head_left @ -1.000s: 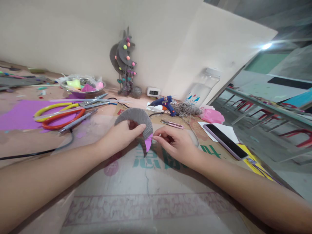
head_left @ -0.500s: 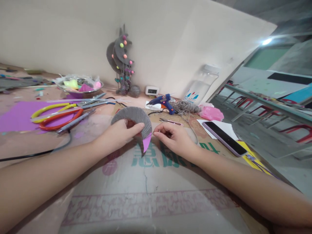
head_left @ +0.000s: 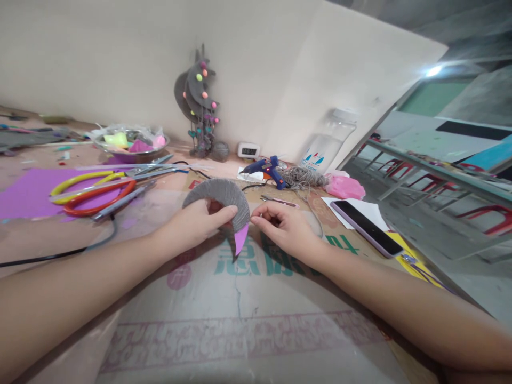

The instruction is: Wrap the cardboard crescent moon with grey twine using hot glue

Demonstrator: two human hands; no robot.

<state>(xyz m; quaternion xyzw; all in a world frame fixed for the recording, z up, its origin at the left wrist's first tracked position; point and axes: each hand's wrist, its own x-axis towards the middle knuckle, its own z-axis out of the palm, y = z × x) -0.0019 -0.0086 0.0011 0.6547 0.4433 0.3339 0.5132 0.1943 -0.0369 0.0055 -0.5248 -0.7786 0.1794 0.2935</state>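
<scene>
My left hand (head_left: 202,220) is closed around a crescent moon shape (head_left: 218,192), thumb in front, fingers behind. Grey yarn covers most of the crescent in close rows; its lower tip (head_left: 241,239) is bare purple. Just right of that tip, my right hand (head_left: 286,226) pinches what looks like the end of the grey yarn strand, thumb against forefinger. The strand (head_left: 320,221) runs from a loose grey yarn tangle (head_left: 304,177) down behind this hand. What lies between the fingertips is very small in the view.
A blue glue gun (head_left: 266,170), small scissors (head_left: 280,201) and a white clock (head_left: 248,150) sit beyond my hands. Yellow-and-orange-handled scissors (head_left: 100,194) and a metal bowl (head_left: 130,154) are left. A phone (head_left: 366,226) and a clear bottle (head_left: 328,141) are right. Finished crescents (head_left: 196,90) hang behind.
The camera view has shifted very slightly. Both hands keep nearly the same pose, the crescent in the left and the right hand's pinch beside its tip.
</scene>
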